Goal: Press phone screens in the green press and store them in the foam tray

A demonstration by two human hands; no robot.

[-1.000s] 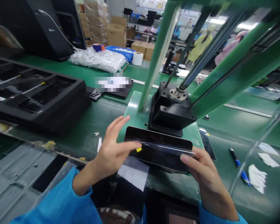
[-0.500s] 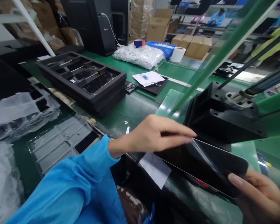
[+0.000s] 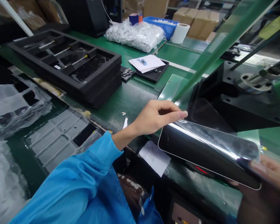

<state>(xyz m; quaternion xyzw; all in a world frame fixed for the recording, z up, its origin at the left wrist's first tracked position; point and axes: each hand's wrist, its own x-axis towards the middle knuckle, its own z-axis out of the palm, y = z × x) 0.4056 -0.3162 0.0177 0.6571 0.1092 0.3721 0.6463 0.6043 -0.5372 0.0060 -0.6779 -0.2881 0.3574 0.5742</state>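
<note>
A long black glass screen panel (image 3: 200, 149) with a thin pale rim lies tilted over the bench's front edge, with a bright streak of light across its glossy face. My right hand (image 3: 270, 174), smeared by motion, grips its right end, thumb on the front face. At the panel's upper left corner, my left hand (image 3: 156, 116) is closed in a pinch, thumb against fingers. A clear film (image 3: 206, 113) shows faintly behind the panel's top edge, running from near my left fingertips; its exact outline is hard to make out.
A black press-like fixture (image 3: 242, 99) stands right behind the panel, beside a slanted green frame bar (image 3: 214, 59). Stacked black foam trays (image 3: 88, 90) sit left, near a clear plastic tray (image 3: 51, 140). Papers (image 3: 149, 63) lie farther back; a white sheet (image 3: 155, 158) overhangs the front edge.
The panel's left end and glossy face now show more fully. The film's fold line across the panel is gone. My left hand has shifted slightly up and left, my right hand a little rightward.
</note>
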